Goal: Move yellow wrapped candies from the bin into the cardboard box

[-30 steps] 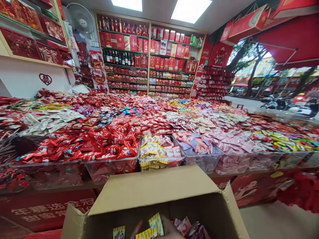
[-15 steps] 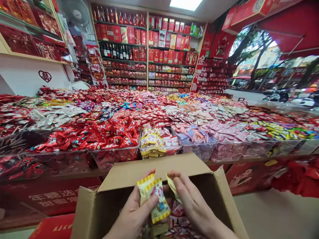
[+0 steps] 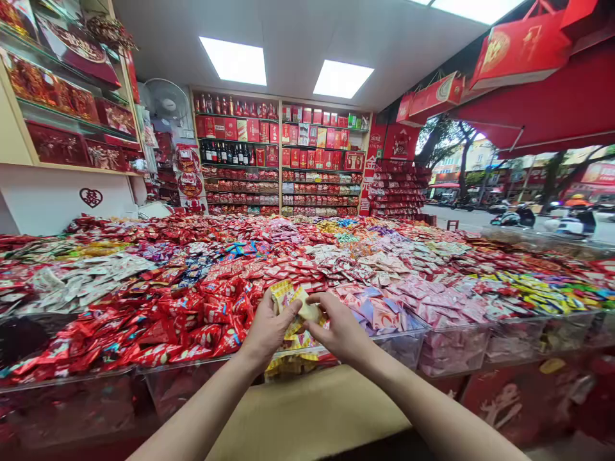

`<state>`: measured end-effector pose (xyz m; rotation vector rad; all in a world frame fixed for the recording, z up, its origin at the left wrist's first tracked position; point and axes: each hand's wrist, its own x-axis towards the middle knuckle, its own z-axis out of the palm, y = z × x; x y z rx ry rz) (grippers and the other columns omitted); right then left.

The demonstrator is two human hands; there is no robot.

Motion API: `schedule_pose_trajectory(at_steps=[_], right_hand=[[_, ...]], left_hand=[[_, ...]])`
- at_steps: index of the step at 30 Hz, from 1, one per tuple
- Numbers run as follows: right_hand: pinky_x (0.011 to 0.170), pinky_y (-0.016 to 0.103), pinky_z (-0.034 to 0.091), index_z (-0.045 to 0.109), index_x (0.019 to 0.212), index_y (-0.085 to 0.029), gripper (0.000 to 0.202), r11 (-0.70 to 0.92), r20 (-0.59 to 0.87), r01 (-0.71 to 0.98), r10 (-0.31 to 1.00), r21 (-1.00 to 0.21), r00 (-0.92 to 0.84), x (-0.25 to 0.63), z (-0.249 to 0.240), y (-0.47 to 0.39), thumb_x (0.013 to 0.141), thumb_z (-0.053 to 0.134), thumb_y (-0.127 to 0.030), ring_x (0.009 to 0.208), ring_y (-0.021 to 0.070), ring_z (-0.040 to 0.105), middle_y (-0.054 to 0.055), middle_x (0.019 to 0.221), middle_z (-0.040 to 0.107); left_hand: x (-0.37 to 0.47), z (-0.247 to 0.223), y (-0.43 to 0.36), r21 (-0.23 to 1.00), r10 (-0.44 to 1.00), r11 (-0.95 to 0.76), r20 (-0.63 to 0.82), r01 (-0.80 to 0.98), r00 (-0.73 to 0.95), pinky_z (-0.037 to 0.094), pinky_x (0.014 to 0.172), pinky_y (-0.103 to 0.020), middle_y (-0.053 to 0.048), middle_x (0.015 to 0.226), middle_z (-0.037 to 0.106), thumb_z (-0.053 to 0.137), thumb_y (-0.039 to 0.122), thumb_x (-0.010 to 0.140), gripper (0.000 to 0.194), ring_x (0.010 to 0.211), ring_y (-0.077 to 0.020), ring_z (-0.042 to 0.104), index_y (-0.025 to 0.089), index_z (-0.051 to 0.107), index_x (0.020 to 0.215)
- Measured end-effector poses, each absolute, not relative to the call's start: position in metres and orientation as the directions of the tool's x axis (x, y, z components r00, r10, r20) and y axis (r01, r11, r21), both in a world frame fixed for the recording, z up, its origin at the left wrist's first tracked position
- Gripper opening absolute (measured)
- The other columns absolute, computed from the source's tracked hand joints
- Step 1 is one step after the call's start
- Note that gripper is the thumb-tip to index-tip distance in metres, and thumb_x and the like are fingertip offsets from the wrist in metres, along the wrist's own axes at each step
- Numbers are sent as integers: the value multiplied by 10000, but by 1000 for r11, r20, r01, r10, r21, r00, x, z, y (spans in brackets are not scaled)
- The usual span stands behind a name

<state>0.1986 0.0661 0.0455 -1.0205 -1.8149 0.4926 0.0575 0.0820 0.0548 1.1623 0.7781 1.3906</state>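
Note:
My left hand [image 3: 270,325] is closed around yellow-and-white candy packets [image 3: 282,291], its thumb pressed over them. My right hand [image 3: 340,328] pinches a pale yellow candy packet [image 3: 312,311] between thumb and fingers, close beside the left thumb. Both hands are over a clear bin that holds more yellow candy packets [image 3: 294,363]; the hands hide much of this bin. Below my forearms shows a flap of the cardboard box [image 3: 307,410], blurred, with the box's inside mostly out of view.
Red-wrapped candies [image 3: 192,320] fill the bin to the left. Pink and lilac packets [image 3: 379,310] lie to the right. A broad display of candies stretches behind, up to shelves [image 3: 281,153] of bottles and red boxes. Red gift boxes [image 3: 521,48] hang at upper right.
Both hands have risen and moved forward from above the open cardboard box to over the bin, carrying the candy packets. The view has tilted upward, and the box has mostly left it.

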Motion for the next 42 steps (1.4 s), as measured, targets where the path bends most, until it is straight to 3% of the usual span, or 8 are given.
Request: schedule_pose_trajectory(at_steps=[6,9,12,21,29,35,38,42], right_hand=[[650,293,476,502,861,-175,202,303,305,-37,937,-952,-172,193,62,124,736,512,-332,740,141,588,30,835,569],[586,312,498,466,872,-195,187,147,191,-249,968,-957,-161,187,56,134,728,485,-311,636,138,603,2,760,575],[556,295,504,486,862,-195,207,103,159,-321,975,-941,-155,182,43,137,728,502,-352,601,125,592,-2,743,580],[548,225,445,559,801,-152,278,218,217,-124,976,-968,16,191,25,140,656,635,-377,651,116,559,28,751,616],[476,240,445,453,880,-178,290,32,35,67,998,-997,49,200,14,166,646,621,-215,616,149,588,45,749,601],[461,227,374,491,772,-159,215,66,121,633,992,-771,45,158,17,195,603,623,-181,551,141,559,43,676,607],[470,235,330,488,573,-163,137,112,151,696,989,-710,-6,145,18,195,579,623,-144,530,141,524,22,559,568],[508,238,317,510,588,-167,133,252,281,677,957,-691,-69,159,35,179,680,572,-240,568,124,488,10,587,549]], left_hand=[[60,63,136,952,979,-203,200,-229,-36,435,410,-195,-16,769,640,746,346,539,437,563,-132,606,206,492,866],[58,55,153,952,975,-207,181,-226,-132,390,375,-170,-2,726,624,747,337,528,439,514,-109,580,200,489,856],[55,45,158,953,963,-216,171,-213,-211,370,355,-163,5,675,607,755,313,507,423,478,-99,558,183,502,820],[45,38,151,928,926,-273,183,-252,-331,404,372,-183,14,691,599,718,313,555,376,528,-121,579,195,499,837],[32,48,152,851,901,-309,119,-425,-417,399,364,-171,27,698,564,658,287,648,268,493,-87,535,208,480,832],[31,46,149,836,920,-290,109,-467,-377,416,380,-172,41,692,553,637,324,676,252,507,-87,549,225,454,818],[30,45,147,826,948,-249,101,-506,-302,423,379,-182,23,699,573,626,364,680,258,524,-104,573,212,471,819],[31,46,142,813,978,-180,90,-554,-187,453,413,-207,-7,717,609,596,348,709,219,549,-116,588,186,519,834]])
